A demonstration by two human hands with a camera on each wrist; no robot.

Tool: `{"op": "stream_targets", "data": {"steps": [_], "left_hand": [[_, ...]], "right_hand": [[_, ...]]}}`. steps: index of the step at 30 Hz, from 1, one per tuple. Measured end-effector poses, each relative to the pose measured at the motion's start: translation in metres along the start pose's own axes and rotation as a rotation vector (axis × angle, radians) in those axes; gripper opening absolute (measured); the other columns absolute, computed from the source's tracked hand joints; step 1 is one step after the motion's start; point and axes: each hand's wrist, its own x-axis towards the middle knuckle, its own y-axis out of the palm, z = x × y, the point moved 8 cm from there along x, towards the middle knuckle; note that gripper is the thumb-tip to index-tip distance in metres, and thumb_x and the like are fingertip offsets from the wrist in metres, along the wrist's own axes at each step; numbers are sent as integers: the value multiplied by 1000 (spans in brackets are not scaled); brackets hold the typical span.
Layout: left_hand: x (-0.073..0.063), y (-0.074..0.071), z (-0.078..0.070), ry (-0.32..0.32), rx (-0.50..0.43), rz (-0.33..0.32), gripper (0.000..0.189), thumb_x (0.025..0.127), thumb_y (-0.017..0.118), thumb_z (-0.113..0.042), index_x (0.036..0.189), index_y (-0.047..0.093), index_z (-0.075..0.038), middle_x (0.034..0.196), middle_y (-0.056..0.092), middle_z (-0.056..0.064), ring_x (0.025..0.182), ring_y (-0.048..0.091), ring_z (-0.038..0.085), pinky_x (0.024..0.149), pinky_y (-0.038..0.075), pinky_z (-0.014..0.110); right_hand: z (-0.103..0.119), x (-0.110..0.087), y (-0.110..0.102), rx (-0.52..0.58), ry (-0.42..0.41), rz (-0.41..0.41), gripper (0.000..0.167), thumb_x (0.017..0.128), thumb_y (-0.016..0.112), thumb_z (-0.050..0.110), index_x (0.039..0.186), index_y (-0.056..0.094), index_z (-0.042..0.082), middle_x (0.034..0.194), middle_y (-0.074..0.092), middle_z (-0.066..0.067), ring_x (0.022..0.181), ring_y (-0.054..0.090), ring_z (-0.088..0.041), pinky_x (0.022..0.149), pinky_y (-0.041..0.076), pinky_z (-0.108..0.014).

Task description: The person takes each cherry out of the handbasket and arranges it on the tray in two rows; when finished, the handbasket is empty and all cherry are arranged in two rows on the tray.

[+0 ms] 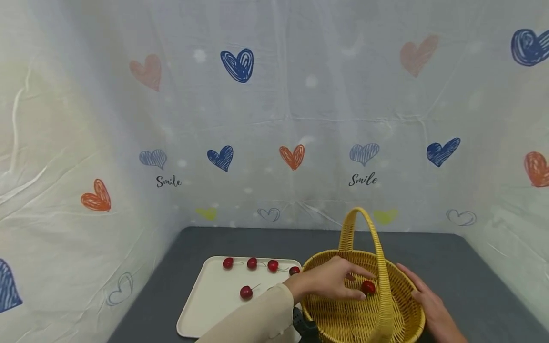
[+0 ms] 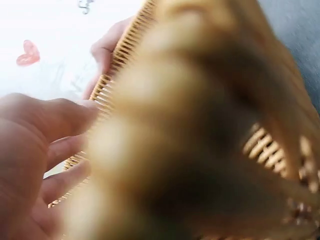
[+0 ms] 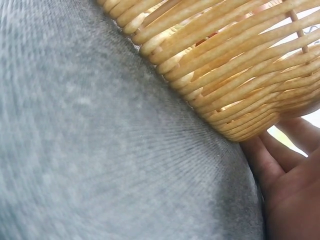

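A yellow wicker basket (image 1: 339, 314) with a tall arched handle (image 1: 384, 290) stands on the dark tabletop. Inside it lies a red cherry (image 1: 368, 287). My left hand (image 1: 328, 281) reaches over the left rim into the basket, thumb and index finger spread beside the cherry. In the left wrist view, the loosely extended fingers of that hand (image 2: 35, 150) appear behind the blurred wicker (image 2: 150, 140). At the basket's right side my right hand (image 1: 433, 302) holds it, thumb at the rim and fingers along the outer wall. The right wrist view shows those fingers (image 3: 265, 162) against the weave.
A cream tray (image 1: 201, 305) lies left of the basket, bearing several red cherries, among them one cherry (image 1: 246, 292) nearer the front. The left forearm crosses the tray. Printed curtains (image 1: 266, 119) enclose the dark table (image 1: 476, 281) at the back and sides.
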Motion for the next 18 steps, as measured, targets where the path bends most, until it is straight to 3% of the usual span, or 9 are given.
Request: {"op": "stream_targets", "data": {"steps": [1, 3, 6, 8, 9, 11, 14, 16, 18], "left_hand": [[2, 2, -2, 7, 49, 25, 53, 108, 73, -35, 158, 60, -33, 138, 73, -18, 61, 45, -6, 85, 47, 8], [4, 4, -5, 14, 105, 74, 53, 108, 72, -36, 160, 57, -34, 106, 78, -16, 50, 26, 6, 71, 43, 11], [7, 0, -10, 28, 135, 118, 55, 109, 71, -35, 162, 56, -31, 68, 62, -10, 45, 20, 7, 61, 40, 13], [11, -5, -14, 37, 158, 140, 55, 109, 70, -35, 162, 55, -29, 63, 55, -7, 45, 22, 7, 62, 40, 13], [13, -8, -16, 41, 172, 150, 56, 109, 70, -35, 162, 55, -28, 71, 62, -9, 45, 25, 7, 65, 42, 12], [18, -12, -19, 44, 211, 168, 56, 109, 71, -35, 162, 56, -27, 105, 77, -12, 53, 42, -1, 80, 46, 7], [26, -14, -21, 18, 264, 206, 55, 109, 71, -34, 161, 56, -27, 151, 64, -16, 98, 67, -8, 104, 47, 9], [33, -13, -20, 0, 312, 237, 54, 109, 70, -34, 161, 56, -29, 160, 57, -17, 132, 61, -6, 115, 45, 13], [40, -11, -19, -28, 355, 276, 53, 110, 69, -33, 161, 55, -30, 161, 55, -17, 145, 53, -3, 123, 40, 18]], "right_hand": [[-1, 0, -1, 6, 11, -1, 62, 118, 30, 21, 177, 14, 11, 175, 17, -37, 110, 70, -3, 81, 67, -41], [-2, 0, -2, 8, 28, -3, 63, 117, 31, 20, 177, 13, 12, 176, 15, -36, 110, 69, -2, 82, 67, -41], [-2, -1, -3, -16, 3, -9, 62, 119, 31, 25, 177, 15, 12, 175, 18, -36, 109, 68, 2, 81, 67, -40], [0, -1, -4, -46, -29, -15, 61, 121, 30, 31, 177, 16, 11, 175, 20, -35, 110, 65, 7, 80, 67, -37], [1, -1, -4, -59, -47, -16, 61, 121, 29, 32, 176, 17, 10, 174, 21, -35, 110, 63, 10, 80, 66, -36], [3, -2, -4, -76, -76, -17, 60, 122, 28, 32, 176, 18, 9, 173, 23, -35, 112, 60, 12, 79, 66, -34], [4, -2, -3, -89, -89, -14, 60, 122, 26, 33, 176, 18, 8, 173, 24, -35, 114, 56, 16, 80, 65, -32], [4, -3, -3, -94, -84, -13, 60, 122, 26, 34, 176, 18, 9, 174, 24, -34, 114, 55, 17, 81, 65, -32], [4, -3, -2, -107, -79, -11, 61, 122, 26, 36, 176, 18, 9, 175, 23, -34, 114, 52, 19, 81, 64, -31]]}}
